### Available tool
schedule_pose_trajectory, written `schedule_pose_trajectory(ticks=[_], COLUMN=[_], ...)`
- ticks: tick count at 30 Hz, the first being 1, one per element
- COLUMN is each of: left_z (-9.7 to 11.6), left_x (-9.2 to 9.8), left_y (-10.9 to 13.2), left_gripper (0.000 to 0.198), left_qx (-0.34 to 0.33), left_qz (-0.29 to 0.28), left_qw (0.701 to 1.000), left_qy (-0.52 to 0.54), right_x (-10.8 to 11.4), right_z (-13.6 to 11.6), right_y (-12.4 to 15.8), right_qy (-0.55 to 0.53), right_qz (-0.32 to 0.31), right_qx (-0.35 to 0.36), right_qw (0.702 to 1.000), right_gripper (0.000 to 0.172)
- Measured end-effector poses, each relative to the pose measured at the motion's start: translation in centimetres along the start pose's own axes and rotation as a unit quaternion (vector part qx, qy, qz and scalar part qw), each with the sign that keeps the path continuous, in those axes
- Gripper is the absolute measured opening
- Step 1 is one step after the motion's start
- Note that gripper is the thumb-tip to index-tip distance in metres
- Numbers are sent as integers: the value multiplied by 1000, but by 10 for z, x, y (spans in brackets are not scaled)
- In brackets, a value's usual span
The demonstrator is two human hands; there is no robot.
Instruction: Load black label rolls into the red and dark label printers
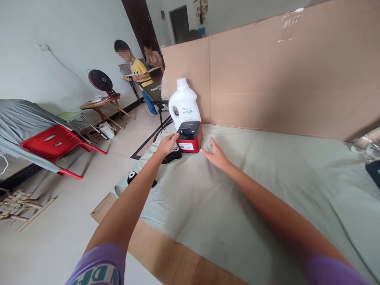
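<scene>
A box-shaped red and black device [194, 143], with a slot in its black top and a white label on its front, stands on the pale green cloth [246, 154]. My left hand [168, 144] is at its left side, fingers stretched out and seeming to touch the corner. To the right of the device, my right hand [216, 155] is open with thumb and fingers apart, a small gap from it. Directly behind the device stands a white detergent bottle [184, 101] with a handle. A black item with a white round mark [172, 156] lies partly hidden beside my left hand.
A tall cardboard sheet [267, 75] rises along the back. Another black item [131, 177] with a white round mark lies near the cloth's left edge. On the floor side are a red folding chair [50, 142], a wooden stool [97, 103] with a fan [101, 80], and two people.
</scene>
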State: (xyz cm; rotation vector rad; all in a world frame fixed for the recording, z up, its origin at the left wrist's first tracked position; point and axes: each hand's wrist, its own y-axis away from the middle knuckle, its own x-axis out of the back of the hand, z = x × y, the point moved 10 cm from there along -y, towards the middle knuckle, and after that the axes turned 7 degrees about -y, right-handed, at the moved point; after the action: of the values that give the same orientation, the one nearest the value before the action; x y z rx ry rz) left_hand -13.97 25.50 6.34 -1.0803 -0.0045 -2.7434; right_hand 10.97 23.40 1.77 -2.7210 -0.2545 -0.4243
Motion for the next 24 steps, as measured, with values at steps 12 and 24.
schedule_pose_trajectory(ticks=[12,24], left_z=[9,2], left_x=[-8,7], left_y=[69,161], left_gripper=[42,40], left_qx=[-85,-71], left_qz=[-51,-39], left_qw=[948,923], left_qy=[-301,-377], right_x=[259,267], right_z=[-7,-13], right_y=[303,317], right_qy=[183,140], right_qz=[190,221], right_qx=[-149,-99], right_qw=[953,960], right_gripper=[65,52])
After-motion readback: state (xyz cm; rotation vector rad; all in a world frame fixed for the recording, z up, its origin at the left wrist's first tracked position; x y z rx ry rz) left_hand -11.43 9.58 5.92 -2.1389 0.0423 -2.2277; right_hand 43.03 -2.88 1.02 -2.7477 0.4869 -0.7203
